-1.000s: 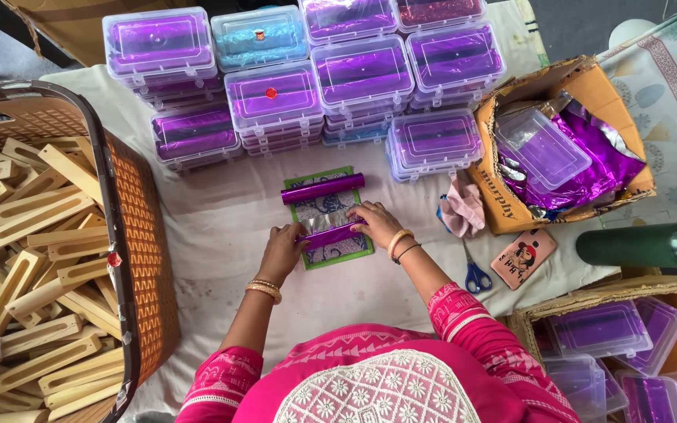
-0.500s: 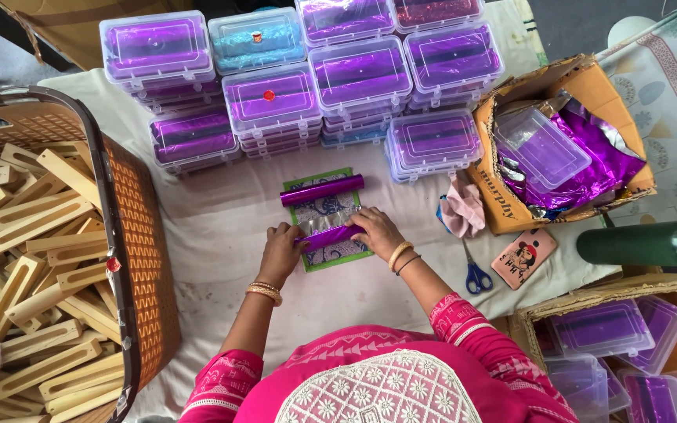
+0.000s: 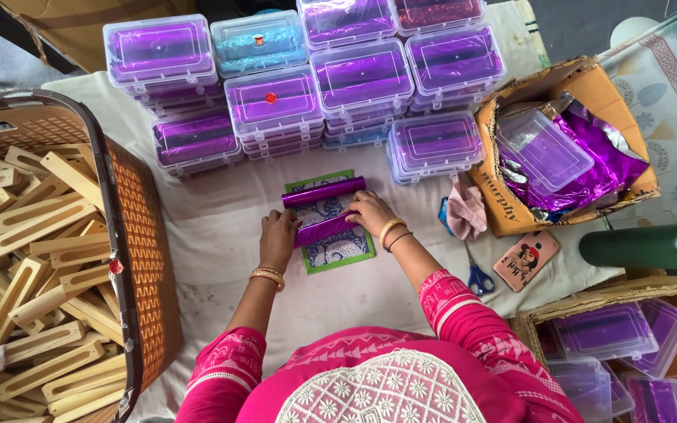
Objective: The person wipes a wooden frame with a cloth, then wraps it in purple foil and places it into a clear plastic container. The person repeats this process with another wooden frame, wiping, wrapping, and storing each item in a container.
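Green-bordered patterned board (image 3: 331, 249), flat on the pale cloth (image 3: 221, 227), serves as the reference point. On it, across its middle, a purple foil-wrapped bar (image 3: 324, 229); the left hand (image 3: 278, 239) presses on the bar's left end and the right hand (image 3: 367, 213) on its right end, fingers curled over the foil, though whether they pinch it or only hold it down is hard to tell from above. A second purple foil roll (image 3: 324, 191) lies across the board's far edge, untouched. Beyond the board: stacks of clear lidded plastic boxes (image 3: 276, 106) lined with purple foil, one box lined in blue-green (image 3: 258, 41), two carrying a small red dot on the lid. Right of the board: a lower stack of the same clear boxes (image 3: 435, 145), a pink cloth (image 3: 467, 211), blue-handled scissors (image 3: 478, 274), a pink phone case with a cartoon figure (image 3: 526, 260), and an open cardboard carton (image 3: 503, 204) holding purple foil sheets and an empty clear box. Farther right, a dark green bottle (image 3: 648, 247) on its side. Left of the board: a brown woven basket (image 3: 143, 258) filled with pale wooden slotted blocks (image 3: 33, 266).
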